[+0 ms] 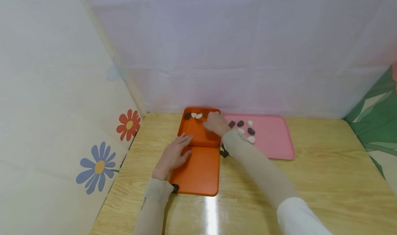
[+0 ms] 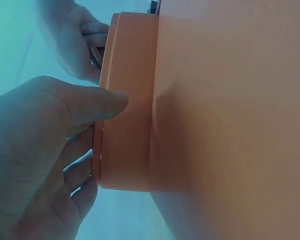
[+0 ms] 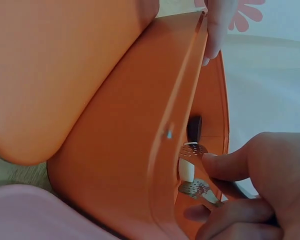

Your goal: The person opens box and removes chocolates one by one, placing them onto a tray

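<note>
Head view: left hand lies flat, fingers straight, on the lid of the open orange box, fingertips at the box's near wall. Right hand reaches over the box's far end, curled round metal tongs, right by a few stones in the far corner. More stones sit on the pink tray just beside the box.

Left wrist view: thumb presses the orange wall, other fingers behind the rim, not clamped.

Right wrist view: fingers pinch the tongs, whose perforated tips hold a white stone inside the box.
</note>
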Available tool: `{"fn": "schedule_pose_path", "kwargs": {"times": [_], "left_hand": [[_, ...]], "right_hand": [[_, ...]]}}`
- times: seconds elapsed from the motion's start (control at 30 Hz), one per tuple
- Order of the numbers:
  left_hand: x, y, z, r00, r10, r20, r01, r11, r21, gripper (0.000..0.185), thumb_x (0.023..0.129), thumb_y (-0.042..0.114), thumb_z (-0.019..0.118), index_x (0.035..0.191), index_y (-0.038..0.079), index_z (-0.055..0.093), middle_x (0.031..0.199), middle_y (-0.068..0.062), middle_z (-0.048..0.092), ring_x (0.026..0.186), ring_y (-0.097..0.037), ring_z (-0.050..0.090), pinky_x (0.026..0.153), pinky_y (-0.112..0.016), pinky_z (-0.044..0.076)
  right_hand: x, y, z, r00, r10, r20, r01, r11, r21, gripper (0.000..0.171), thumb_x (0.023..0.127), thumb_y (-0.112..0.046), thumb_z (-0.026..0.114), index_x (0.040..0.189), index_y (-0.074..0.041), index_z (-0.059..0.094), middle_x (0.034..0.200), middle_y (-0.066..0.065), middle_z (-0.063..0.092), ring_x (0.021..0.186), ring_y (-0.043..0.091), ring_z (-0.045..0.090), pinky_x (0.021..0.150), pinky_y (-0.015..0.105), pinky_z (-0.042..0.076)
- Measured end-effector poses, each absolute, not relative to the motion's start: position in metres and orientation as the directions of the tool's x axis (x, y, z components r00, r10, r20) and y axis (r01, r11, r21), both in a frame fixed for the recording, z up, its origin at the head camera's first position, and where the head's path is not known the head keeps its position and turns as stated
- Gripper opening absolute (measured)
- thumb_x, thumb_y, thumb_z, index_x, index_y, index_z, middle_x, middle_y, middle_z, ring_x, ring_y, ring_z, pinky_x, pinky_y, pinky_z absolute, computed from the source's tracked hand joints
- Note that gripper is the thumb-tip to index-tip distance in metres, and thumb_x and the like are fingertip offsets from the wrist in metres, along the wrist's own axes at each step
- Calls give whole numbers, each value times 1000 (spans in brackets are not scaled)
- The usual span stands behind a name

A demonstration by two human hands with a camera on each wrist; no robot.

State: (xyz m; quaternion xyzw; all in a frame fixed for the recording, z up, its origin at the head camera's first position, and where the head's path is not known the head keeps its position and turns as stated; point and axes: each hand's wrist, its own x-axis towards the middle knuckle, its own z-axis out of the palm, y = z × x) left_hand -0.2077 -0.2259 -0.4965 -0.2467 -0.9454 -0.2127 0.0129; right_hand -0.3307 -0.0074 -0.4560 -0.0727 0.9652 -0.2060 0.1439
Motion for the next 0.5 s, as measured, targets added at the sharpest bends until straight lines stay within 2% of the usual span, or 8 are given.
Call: {"fn": "schedule_pose_path", "kwargs": {"times": [0.13, 0.37, 0.5], "left_hand": [[-208, -224, -496, -878, 462, 127, 471, 786, 400, 60, 103, 16, 73, 158, 5, 52, 164, -12, 51, 158, -36, 38, 128, -55, 34], [-209, -225, -498, -880, 459, 124, 468, 787, 402, 60, 103, 16, 73, 159, 6, 52, 164, -12, 52, 159, -35, 37, 129, -55, 33], [-209, -225, -498, -880, 457, 128, 468, 788, 400, 61, 102, 15, 73, 158, 6, 52, 163, -12, 52, 159, -35, 37, 128, -55, 34]], "right_hand": [[-331, -8, -456, -948, -197, -249, -79, 906, -415, 32, 105, -29, 64, 80, -9, 65, 65, 2, 52, 48, 12, 46, 44, 26, 39], [-331, -9, -457, -948, -187, -259, -75, 918, -389, 29, 106, -32, 63, 90, -7, 67, 77, 6, 61, 54, 14, 52, 48, 27, 45], [-331, -10, -456, -941, -196, -275, -79, 920, -385, 32, 107, -33, 63, 91, -6, 67, 73, 4, 57, 52, 13, 50, 47, 26, 45]]}}
